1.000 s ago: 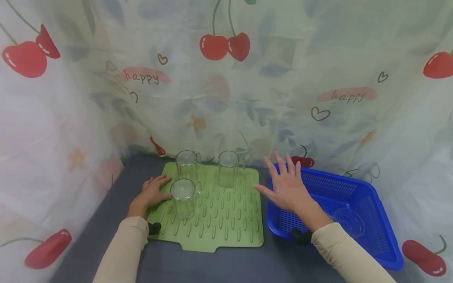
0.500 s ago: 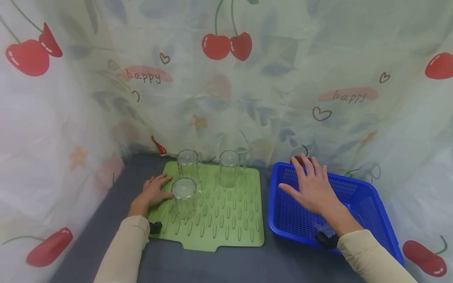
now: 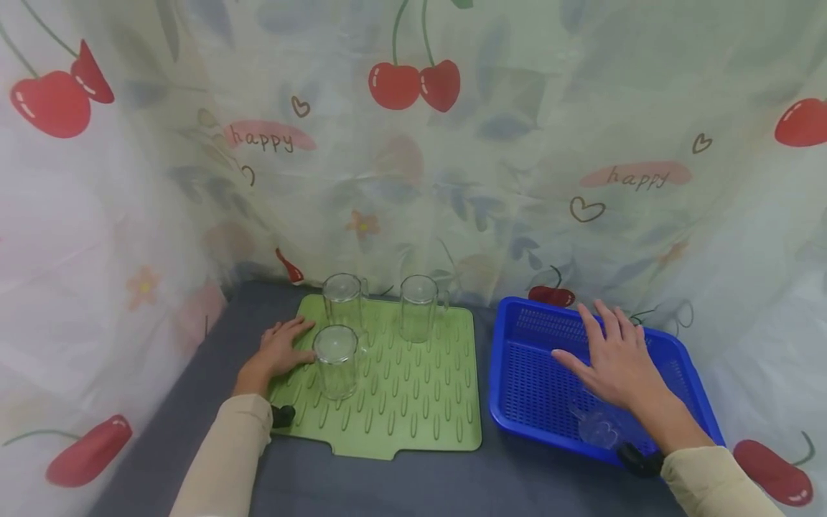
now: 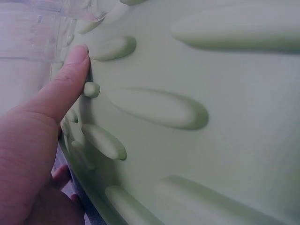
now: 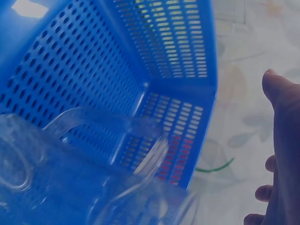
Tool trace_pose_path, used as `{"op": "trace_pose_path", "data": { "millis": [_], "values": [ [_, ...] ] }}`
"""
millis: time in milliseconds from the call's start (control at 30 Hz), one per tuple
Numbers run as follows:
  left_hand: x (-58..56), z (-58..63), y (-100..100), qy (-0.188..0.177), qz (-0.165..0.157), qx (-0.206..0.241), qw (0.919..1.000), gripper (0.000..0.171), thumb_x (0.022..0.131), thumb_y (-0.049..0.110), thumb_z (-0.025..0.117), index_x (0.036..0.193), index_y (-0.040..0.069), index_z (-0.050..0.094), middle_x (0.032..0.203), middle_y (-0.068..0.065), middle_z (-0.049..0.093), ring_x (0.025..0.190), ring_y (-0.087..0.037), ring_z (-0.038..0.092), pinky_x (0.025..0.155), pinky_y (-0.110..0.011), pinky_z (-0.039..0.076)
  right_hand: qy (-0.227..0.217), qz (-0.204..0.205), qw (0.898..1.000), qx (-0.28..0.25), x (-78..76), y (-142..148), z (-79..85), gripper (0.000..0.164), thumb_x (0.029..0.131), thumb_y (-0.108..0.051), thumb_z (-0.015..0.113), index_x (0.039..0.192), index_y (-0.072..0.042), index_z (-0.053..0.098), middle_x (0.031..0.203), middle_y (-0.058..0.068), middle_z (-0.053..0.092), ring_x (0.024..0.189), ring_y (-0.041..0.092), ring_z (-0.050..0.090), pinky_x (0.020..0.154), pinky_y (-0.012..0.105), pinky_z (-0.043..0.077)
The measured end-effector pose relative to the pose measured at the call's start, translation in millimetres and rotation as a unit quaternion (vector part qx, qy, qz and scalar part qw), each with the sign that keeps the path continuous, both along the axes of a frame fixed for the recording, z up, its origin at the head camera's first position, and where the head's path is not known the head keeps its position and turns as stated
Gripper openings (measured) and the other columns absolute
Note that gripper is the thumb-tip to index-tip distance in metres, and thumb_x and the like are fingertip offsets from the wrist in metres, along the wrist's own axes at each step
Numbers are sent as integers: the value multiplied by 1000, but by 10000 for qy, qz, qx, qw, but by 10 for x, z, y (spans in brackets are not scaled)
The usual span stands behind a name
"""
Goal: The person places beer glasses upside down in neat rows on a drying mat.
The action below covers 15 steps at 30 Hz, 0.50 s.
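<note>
Three clear glass mugs stand on a green ribbed mat: a front-left mug [image 3: 336,366], a back-left mug [image 3: 344,305] and a back-right mug [image 3: 418,309]. My left hand [image 3: 279,350] rests at the left edge of the mat [image 3: 420,424], thumb [image 4: 65,82] on its surface close to the front-left mug. On the right, my right hand [image 3: 617,366] is spread over a blue perforated basket [image 3: 497,373], holding nothing. Beneath it in the basket lies clear glassware [image 3: 597,429], shown in the right wrist view as a glass mug [image 5: 61,178] with a handle.
A dark grey tabletop [image 3: 439,485] lies under the mat and basket. Patterned curtains [image 3: 413,179] hang close behind and at both sides. The basket's raised rim stands to the right of the mat.
My right hand has moved rightward from the basket's left side to over its right part, still spread. The left hand and the three mugs on the mat have stayed in place.
</note>
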<state>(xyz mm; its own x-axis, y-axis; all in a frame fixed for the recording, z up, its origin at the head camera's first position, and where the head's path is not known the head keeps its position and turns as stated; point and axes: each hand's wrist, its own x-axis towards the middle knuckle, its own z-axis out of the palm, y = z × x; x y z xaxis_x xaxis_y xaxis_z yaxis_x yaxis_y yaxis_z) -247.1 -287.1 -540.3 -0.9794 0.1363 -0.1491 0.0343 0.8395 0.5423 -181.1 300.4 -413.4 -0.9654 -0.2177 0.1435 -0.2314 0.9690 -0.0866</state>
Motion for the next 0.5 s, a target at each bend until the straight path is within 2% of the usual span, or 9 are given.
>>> {"op": "trace_pose_path", "data": {
  "millis": [333, 500],
  "values": [
    [18, 23, 6, -79, 56, 58, 9999, 76, 95, 33, 72, 160, 15, 36, 171, -16, 19, 153, -57, 5, 117, -78, 12, -19, -53, 9997, 219, 70, 162, -98, 98, 96, -68, 53, 161, 0, 22, 160, 35, 25, 141, 62, 26, 108, 80, 25],
    [25, 10, 5, -125, 84, 72, 9999, 76, 96, 35, 71, 160, 16, 36, 171, -16, 18, 153, -56, 3, 116, -79, 14, -407, -172, 9986, 307, 110, 220, -148, 103, 94, -73, 50, 161, 0, 22, 159, 36, 26, 138, 65, 28, 107, 81, 26]
  ]
}}
